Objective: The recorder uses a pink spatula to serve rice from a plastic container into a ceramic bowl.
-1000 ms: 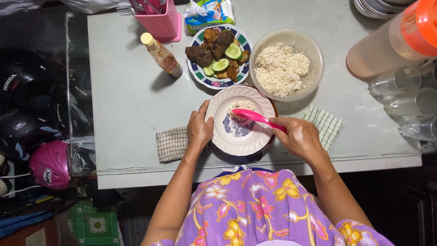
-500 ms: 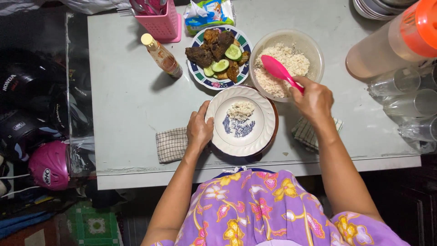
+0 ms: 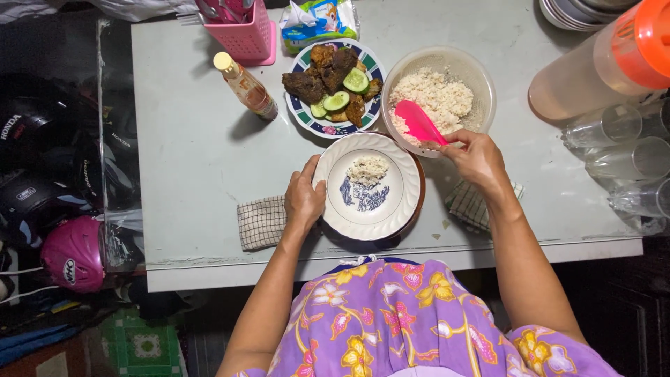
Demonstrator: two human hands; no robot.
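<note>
- Head view shows the right hand [image 3: 477,159] closed around the handle of a pink rice spoon [image 3: 417,123], whose flat blade now lies tilted down against the rice in the clear plastic bowl [image 3: 481,77].
- 1.0 s ago that spoon was over the white plate, tipping rice onto it; 0.5 s ago it had swung back above the bowl, raised; now it has dropped lower and nearer the bowl's near rim, so the blade is digging into the rice [image 3: 436,98].
- My reading: 1 scoop has been delivered and a 2nd is being loaded, so the serving is at an early stage.
- White plate with a blue centre motif [image 3: 368,186] sits in the same place as before, just in front of the bowl, carrying only 1 small heap of rice [image 3: 368,168] above the motif.
- Left hand [image 3: 304,197] has not shifted: thumb on the plate's left rim, fingers curled under the edge, steadying it over a checked cloth [image 3: 262,222].
- Beside the bowl, untouched across all 3 moments, stands a patterned plate of dark fried pieces and cucumber slices [image 3: 333,85], with a small sauce bottle [image 3: 246,85] to its left.
- Pale table [image 3: 195,153] also bears a pink utensil holder [image 3: 241,31] and, at the right edge, a jug with an orange lid [image 3: 600,63].
</note>
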